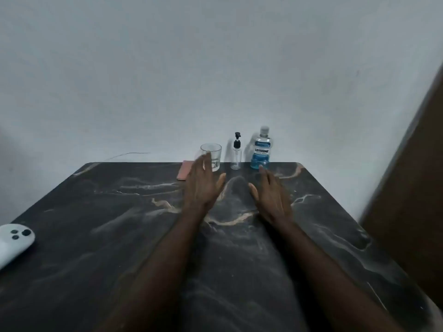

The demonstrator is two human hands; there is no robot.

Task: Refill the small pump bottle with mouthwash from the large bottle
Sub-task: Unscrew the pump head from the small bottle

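Observation:
A small clear pump bottle (236, 153) with a black pump top stands upright at the table's far edge. To its right stands the large mouthwash bottle (261, 149), blue liquid inside, white cap on. Both my hands reach forward over the table with straight fingers and hold nothing. My left hand (202, 185) lies in front of a glass, its fingertips overlapping it in view. My right hand (272, 196) stretches toward the base of the large bottle, fingertips just short of it.
A clear drinking glass (213, 154) stands left of the pump bottle. A pink flat object (184, 170) lies behind my left hand. A white controller (14, 240) sits at the left edge of the dark marble table (96, 224). A brown panel (412, 188) stands at right.

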